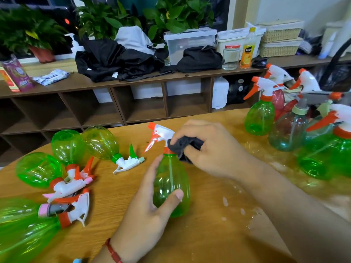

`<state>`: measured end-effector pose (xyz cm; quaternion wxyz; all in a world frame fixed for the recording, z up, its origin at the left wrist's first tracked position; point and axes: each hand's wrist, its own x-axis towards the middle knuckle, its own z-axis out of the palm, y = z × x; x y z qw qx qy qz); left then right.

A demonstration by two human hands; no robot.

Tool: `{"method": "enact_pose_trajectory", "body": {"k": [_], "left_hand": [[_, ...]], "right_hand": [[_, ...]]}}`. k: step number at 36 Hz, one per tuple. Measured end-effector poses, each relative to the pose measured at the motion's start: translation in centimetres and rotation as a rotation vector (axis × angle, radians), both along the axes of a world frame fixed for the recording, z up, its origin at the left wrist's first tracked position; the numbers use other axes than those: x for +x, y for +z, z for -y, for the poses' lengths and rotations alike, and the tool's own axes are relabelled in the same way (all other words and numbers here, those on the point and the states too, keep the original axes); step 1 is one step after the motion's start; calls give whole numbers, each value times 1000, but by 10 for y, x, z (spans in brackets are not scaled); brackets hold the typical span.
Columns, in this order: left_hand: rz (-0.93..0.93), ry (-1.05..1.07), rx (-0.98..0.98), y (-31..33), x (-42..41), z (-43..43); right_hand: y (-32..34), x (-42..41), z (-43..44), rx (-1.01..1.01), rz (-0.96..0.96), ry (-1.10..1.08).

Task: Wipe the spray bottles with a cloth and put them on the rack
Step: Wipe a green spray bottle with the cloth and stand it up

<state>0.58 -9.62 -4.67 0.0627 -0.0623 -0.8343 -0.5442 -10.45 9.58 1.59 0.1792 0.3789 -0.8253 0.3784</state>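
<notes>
We hold the green spray bottle (171, 179) upright at the table (209, 234), left hand (144, 198) curled round its belly, right hand (210, 149) pinching the dark cloth (185, 147) against its neck. It looks empty, light, thin-walled and slick, so the belly grip suits. Left of it are lying bottles (57, 168); right of it, standing bottles (259, 116).

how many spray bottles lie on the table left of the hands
5 green plastic spray bottles: one far left, one behind it, one green-triggered, two at bottom-left edge. Others may be cropped.

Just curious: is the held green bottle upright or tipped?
Upright: the green plastic spray bottle in the left hand has its trigger head on top.
</notes>
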Motion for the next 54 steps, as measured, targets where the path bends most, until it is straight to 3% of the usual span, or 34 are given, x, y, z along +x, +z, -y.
{"method": "enact_pose_trajectory", "body": {"k": [6,10,12,18,23,29,36,41,46,54], "left_hand": [[17,-157,-38,4,3,4],[-6,-166,-62,3,3,4],[-6,-147,-56,3,3,3],[25,-126,14,5,4,5],[38,-161,11,3,1,5],[27,-175,-14,0,4,7],[38,-134,75,0,-1,11],[36,-152,21,2,1,5],[51,-99,115,0,-1,6],[61,-121,178,-1,-6,10]], "right_hand": [[11,-11,-12,-588,191,41],[7,-9,-9,-456,254,187],[0,-9,-5,-386,232,158],[-2,-15,-23,-415,452,107],[7,-19,-26,-516,325,90],[2,-18,-17,-551,459,177],[-6,-26,-33,-332,412,35],[1,-20,-25,-477,339,122],[-14,-16,-10,-381,289,96],[-12,-24,-23,-438,526,27]]}}
